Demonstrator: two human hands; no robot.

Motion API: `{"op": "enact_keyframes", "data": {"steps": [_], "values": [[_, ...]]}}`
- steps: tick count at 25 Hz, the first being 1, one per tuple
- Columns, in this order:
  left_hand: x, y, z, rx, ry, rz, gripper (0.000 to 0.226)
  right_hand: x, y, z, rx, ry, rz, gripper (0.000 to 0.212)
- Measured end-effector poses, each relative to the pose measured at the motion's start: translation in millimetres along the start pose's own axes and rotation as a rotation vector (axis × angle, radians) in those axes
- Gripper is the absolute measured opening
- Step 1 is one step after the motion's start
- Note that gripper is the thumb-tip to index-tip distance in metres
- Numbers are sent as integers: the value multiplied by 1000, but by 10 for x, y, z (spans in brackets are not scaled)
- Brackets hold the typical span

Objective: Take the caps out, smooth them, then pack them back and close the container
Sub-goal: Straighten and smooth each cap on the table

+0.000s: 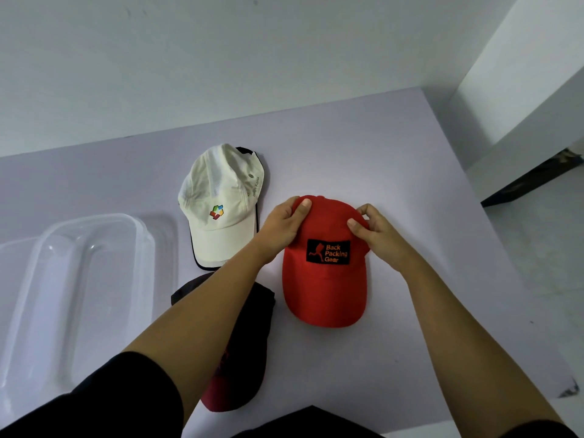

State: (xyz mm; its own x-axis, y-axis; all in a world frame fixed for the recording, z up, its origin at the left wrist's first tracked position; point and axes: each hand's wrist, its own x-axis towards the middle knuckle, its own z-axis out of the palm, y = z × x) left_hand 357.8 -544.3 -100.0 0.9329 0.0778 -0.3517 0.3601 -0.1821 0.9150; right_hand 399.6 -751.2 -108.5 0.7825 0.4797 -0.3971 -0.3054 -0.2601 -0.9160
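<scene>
1. Smoothing the red cap (pixel 325 289), flat on the bench (pixel 410 172), brim nearest the person, just right of the white cap (pixel 221 203) and dark cap (pixel 246 327), well apart from the clear container (pixel 148 248) at far left.
2. Gripped at the crown's left side by the left hand (pixel 281 227), thumb on top; pinched at the right side by the right hand (pixel 379 235).
3. Probably light, with a soft crown of thin cloth that creases and collapses easily; little force needed.
4. Likely stiffer at the brim, which keeps its curve: the better place to lift and carry.
5. For smoothing, best held at both crown sides and drawn gently outward, away from the sewn patch.
6. Neither slippery nor fragile, by the look.
</scene>
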Motion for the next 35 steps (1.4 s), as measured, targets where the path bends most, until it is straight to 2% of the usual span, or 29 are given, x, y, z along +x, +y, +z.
{"op": "enact_keyframes", "data": {"steps": [3, 6, 9, 11, 13, 17, 19, 22, 26, 29, 31, 33, 35], "values": [[18, -87, -95, 258, 23, 10, 30, -40, 94, -85, -125, 54, 28, 22], [38, -170, -223, 267, -41, -48, 27, -52, 149, -142, -213, 79, 40, 27], [59, -192, -250, 339, -103, -118, 32, -27, 144, -145, -188, 71, 47, 23], [60, -175, -229, 424, -124, -100, 32, 1, 126, -118, -195, 71, 37, 12], [13, -121, -187, 354, -132, -86, 31, 22, 129, -80, -226, 75, 12, 8], [-122, -65, -130, 67, -169, -139, 25, -5, 168, -12, -221, 119, 1, 27], [-116, -60, -160, 105, -164, -130, 33, -38, 163, -41, -222, 126, 13, 31], [-27, -106, -249, 205, -83, -129, 37, -58, 130, -105, -239, 119, 33, 22], [15, -125, -217, 246, -119, -165, 34, 15, 147, -126, -329, 122, 79, 28], [3, -119, -235, 273, -76, -169, 27, 49, 180, -176, -385, 172, 97, 32], [-14, -108, -292, 245, -56, -206, 23, 17, 184, -226, -359, 197, 90, 27], [-65, -59, -352, 196, -8, -268, 31, -46, 205, -287, -324, 245, 92, 28], [-112, -18, -385, 226, 122, -241, 41, -147, 253, -315, -385, 352, 72, 30]]}}
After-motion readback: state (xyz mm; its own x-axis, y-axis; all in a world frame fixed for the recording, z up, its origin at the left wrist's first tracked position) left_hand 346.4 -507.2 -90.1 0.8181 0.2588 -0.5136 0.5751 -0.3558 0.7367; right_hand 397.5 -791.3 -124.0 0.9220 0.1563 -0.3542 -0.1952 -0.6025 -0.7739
